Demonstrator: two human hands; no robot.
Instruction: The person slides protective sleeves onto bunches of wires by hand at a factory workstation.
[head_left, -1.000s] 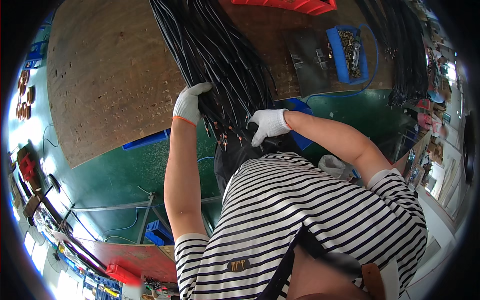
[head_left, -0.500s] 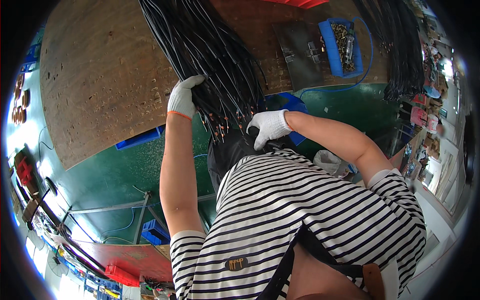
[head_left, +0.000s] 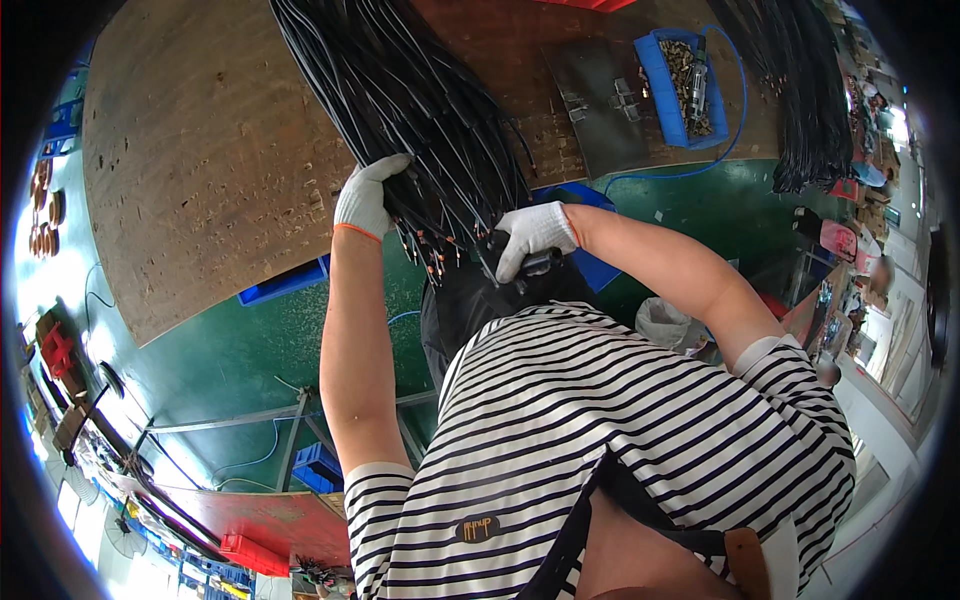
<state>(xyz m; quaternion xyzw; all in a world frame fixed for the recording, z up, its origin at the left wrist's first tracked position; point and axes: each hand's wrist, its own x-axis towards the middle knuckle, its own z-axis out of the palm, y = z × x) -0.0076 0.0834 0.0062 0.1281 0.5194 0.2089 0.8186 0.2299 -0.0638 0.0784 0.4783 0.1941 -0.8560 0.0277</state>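
Left hand (head_left: 366, 196), in a white knit glove with an orange cuff, closed around the near end of a thick bundle of thin black cables (head_left: 415, 105); bundle lying across the brown wooden bench (head_left: 210, 170) and overhanging its front edge, copper-tipped wire ends (head_left: 432, 255) fanning out just below the grip. Right hand (head_left: 528, 238), in a white knit glove, clamped on a dark metal hand tool (head_left: 530, 266) just beside the wire ends, to their right; what the tool's tip touches cannot be told. Both forearms bare, rising from a black-and-white striped shirt (head_left: 620, 440) in the lower foreground.

On the bench beyond the bundle: a dark grey metal plate (head_left: 595, 105), and next to it a blue plastic tray of small brass-coloured parts (head_left: 680, 85), with a thin blue hose (head_left: 690, 170) looping around it. At far right, a second hanging bundle of black cables (head_left: 810, 100). Below the bench edge, a green floor (head_left: 230, 350), a flat blue plastic piece (head_left: 285, 282) and a white plastic bag (head_left: 665, 322).
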